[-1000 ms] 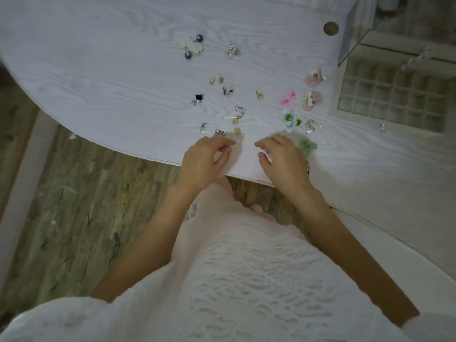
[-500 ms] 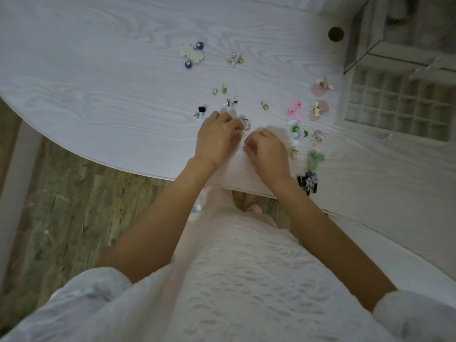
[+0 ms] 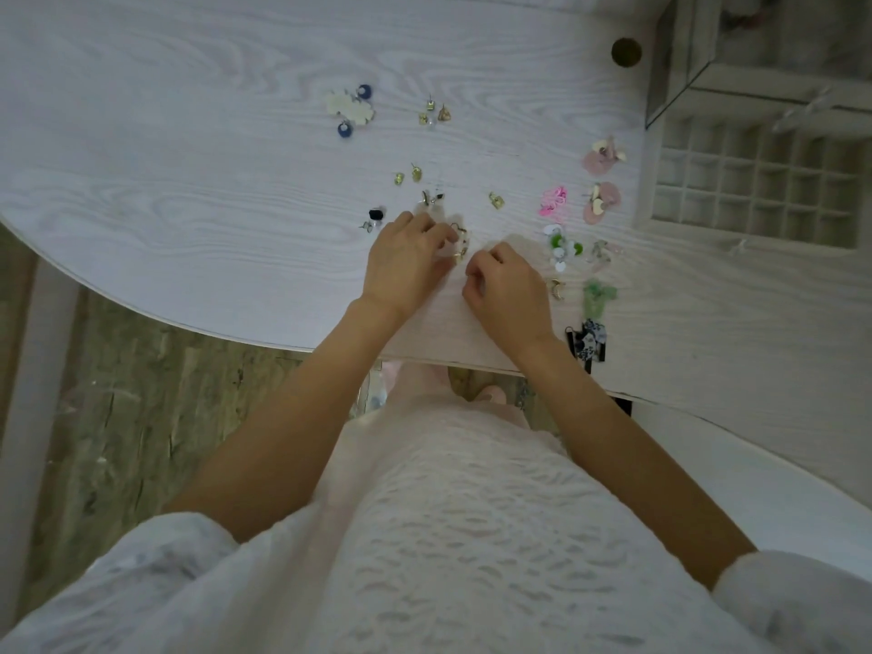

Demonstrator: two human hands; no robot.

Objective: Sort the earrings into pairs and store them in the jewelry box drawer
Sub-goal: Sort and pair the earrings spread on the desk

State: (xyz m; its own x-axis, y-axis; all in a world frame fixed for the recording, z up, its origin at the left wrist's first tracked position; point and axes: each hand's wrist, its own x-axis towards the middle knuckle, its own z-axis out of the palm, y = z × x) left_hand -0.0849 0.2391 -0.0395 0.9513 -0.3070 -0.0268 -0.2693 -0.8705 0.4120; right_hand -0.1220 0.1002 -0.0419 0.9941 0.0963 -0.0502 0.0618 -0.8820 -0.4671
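A person in a white textured top leans over a pale wood-grain desk (image 3: pixel 188 191), both hands at work among scattered earrings. The left hand (image 3: pixel 406 262) has its fingers curled around small gold hook earrings (image 3: pixel 460 240), gripping them just above the desk; a second ago it lay lower, near the desk edge, with those pieces lying free beyond its fingertips. The right hand (image 3: pixel 507 287) is clenched loosely beside it, fingertips bent toward the same gold pieces; whether it actually pinches anything cannot be told. It too has moved up and inward from a second ago, uncovering the green tassel earring (image 3: pixel 597 295) and the black-and-white earring (image 3: pixel 587 344) at the desk edge, which it hid before.

The other earrings lie where they were: the cream and blue pair (image 3: pixel 351 110) at far left, a gold cluster (image 3: pixel 434 113) next to it, two small gold studs (image 3: pixel 408 176), a black stud (image 3: pixel 375 214) just left of the left hand, a single gold stud (image 3: pixel 495 200), the bright pink earring (image 3: pixel 554 200), two pink disc earrings (image 3: pixel 601 179) near the box, and the green and white pieces (image 3: pixel 561 247) right of the right hand.

The jewelry box drawer (image 3: pixel 755 181) stands pulled out at the right, its grid of compartments holding no earrings that can be made out.
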